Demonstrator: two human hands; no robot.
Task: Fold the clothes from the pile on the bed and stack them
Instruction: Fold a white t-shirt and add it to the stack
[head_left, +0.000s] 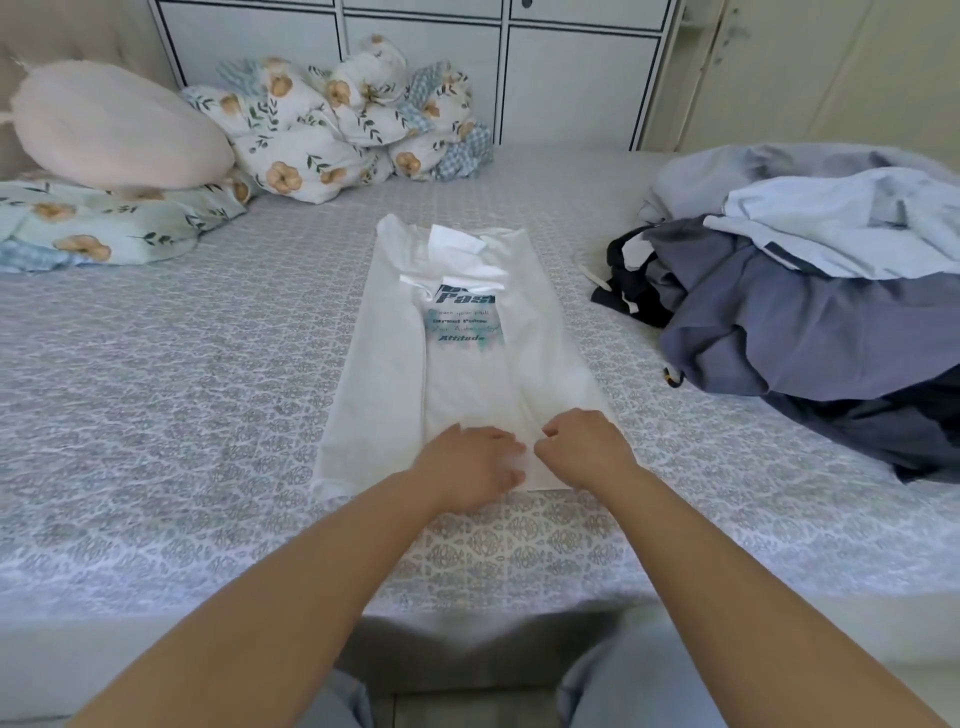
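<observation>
A white T-shirt (457, 332) with teal and dark lettering lies lengthwise in the middle of the bed, both its sides folded inward into a long strip. My left hand (475, 462) lies flat on the shirt's near hem, fingers spread and pointing right. My right hand (582, 447) is beside it, fingers curled and pinching the folded edge of the hem. A pile of unfolded clothes (810, 306), in pale blue, grey-blue and dark navy, sits on the right side of the bed.
The bed (182, 415) has a grey-white patterned cover. A pink pillow (114, 124), a floral pillow (88, 228) and a bunched floral duvet (337, 119) lie at the far left. White cabinets (519, 67) stand behind the bed.
</observation>
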